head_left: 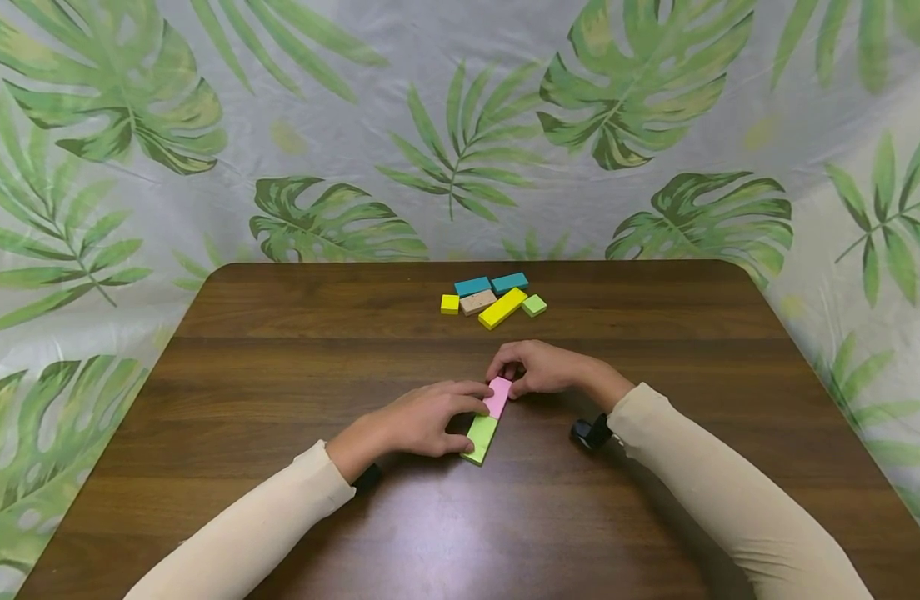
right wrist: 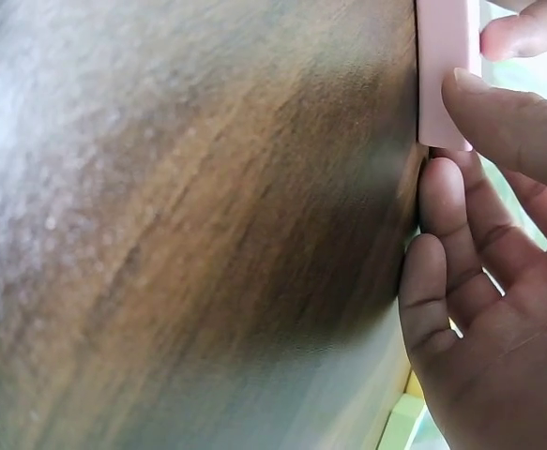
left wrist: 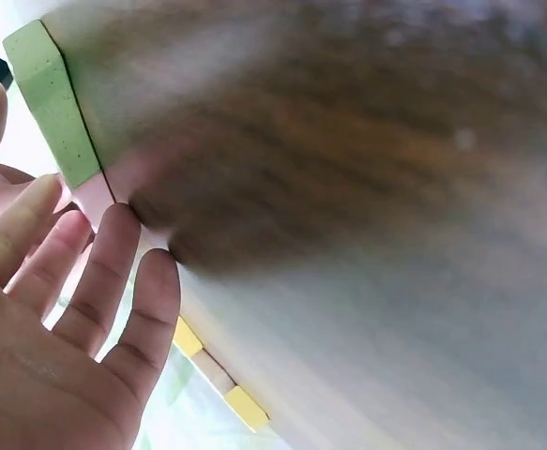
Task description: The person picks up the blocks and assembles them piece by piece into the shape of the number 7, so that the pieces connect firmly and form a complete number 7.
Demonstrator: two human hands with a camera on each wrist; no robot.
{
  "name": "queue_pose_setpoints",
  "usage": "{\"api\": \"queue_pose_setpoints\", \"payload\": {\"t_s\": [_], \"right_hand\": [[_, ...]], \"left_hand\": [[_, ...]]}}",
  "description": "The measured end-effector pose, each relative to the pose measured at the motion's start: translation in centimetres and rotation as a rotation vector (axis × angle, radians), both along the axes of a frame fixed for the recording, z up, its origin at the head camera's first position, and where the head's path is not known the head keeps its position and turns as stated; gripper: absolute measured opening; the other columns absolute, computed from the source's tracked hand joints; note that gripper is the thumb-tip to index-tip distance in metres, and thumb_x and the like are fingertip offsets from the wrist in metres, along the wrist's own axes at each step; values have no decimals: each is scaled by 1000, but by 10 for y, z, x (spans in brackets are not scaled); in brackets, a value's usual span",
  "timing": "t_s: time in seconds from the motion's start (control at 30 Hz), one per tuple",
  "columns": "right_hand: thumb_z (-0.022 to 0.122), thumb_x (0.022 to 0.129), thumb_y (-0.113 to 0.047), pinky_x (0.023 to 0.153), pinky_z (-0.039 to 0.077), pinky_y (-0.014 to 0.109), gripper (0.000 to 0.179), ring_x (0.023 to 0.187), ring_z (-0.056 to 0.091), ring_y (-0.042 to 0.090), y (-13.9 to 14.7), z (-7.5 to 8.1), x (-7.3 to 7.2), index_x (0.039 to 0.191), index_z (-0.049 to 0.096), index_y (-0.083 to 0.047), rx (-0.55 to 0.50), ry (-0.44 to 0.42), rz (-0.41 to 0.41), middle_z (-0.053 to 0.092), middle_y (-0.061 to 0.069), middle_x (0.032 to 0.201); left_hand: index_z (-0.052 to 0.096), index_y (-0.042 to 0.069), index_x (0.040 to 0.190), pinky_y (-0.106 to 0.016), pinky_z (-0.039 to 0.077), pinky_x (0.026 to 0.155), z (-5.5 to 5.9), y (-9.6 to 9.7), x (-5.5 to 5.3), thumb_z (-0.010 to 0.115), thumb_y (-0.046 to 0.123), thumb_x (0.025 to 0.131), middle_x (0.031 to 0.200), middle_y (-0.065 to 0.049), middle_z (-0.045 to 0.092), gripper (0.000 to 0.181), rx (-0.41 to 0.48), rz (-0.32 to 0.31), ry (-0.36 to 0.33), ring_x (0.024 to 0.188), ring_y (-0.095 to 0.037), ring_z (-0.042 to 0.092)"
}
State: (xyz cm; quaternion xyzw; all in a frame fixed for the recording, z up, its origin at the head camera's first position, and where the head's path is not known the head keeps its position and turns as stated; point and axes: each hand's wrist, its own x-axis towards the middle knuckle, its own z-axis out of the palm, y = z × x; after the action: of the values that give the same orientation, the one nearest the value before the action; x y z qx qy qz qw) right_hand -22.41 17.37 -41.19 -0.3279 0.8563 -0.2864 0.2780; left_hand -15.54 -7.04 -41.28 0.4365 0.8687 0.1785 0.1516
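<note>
A pink block (head_left: 497, 397) and a light green block (head_left: 480, 437) lie end to end in one slanting row on the table. My left hand (head_left: 430, 415) touches the row from the left, fingertips at the pink block and thumb at the green one. In the left wrist view its fingers (left wrist: 113, 272) reach out fairly straight beside the green block (left wrist: 59, 103). My right hand (head_left: 547, 367) holds the far end of the pink block. Its thumb (right wrist: 508, 127) presses the side of the pink block (right wrist: 442, 84), with the other fingers bent around the end.
Farther back on the wooden table (head_left: 317, 308) sits a group of blocks: two blue blocks (head_left: 472, 287), a wood-coloured block (head_left: 478, 302), a long yellow block (head_left: 502, 308), a small yellow block (head_left: 449, 304) and a small green block (head_left: 534, 305). A leaf-patterned curtain (head_left: 460, 125) hangs behind.
</note>
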Motion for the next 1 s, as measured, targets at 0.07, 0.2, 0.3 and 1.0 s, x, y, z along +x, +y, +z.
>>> {"api": "queue_pose_setpoints", "payload": {"t_s": [0.07, 0.2, 0.3, 1.0], "right_hand": [[70, 87, -2, 87, 48, 27, 31, 97, 56, 17, 1, 0, 0, 114, 71, -16, -6, 3, -4, 64, 3, 114], [70, 86, -2, 86, 48, 27, 31, 96, 56, 17, 2, 0, 1, 113, 71, -16, -15, 9, -6, 64, 3, 112], [70, 85, -1, 86, 48, 27, 31, 96, 56, 17, 2, -1, 0, 113, 71, -16, -18, 12, -4, 64, 3, 112], [67, 90, -6, 88, 52, 28, 33, 96, 59, 15, 8, 2, 0, 122, 67, -12, -70, -28, -31, 68, 5, 116]], "left_hand": [[61, 16, 134, -45, 38, 116, 1, 0, 0, 73, 30, 88, 156, 2, 43, 49, -4, -1, -10, 143, -23, 43], [59, 15, 136, -47, 35, 118, 3, 1, -1, 73, 32, 88, 158, 2, 41, 53, -19, -14, -19, 145, -24, 41], [60, 14, 135, -48, 35, 117, 3, 3, -2, 74, 31, 87, 158, 0, 41, 53, -20, -19, -26, 145, -26, 41], [62, 15, 133, -46, 35, 118, 5, 4, -4, 77, 30, 86, 161, 0, 37, 52, -34, 3, -73, 148, -25, 37]]}}
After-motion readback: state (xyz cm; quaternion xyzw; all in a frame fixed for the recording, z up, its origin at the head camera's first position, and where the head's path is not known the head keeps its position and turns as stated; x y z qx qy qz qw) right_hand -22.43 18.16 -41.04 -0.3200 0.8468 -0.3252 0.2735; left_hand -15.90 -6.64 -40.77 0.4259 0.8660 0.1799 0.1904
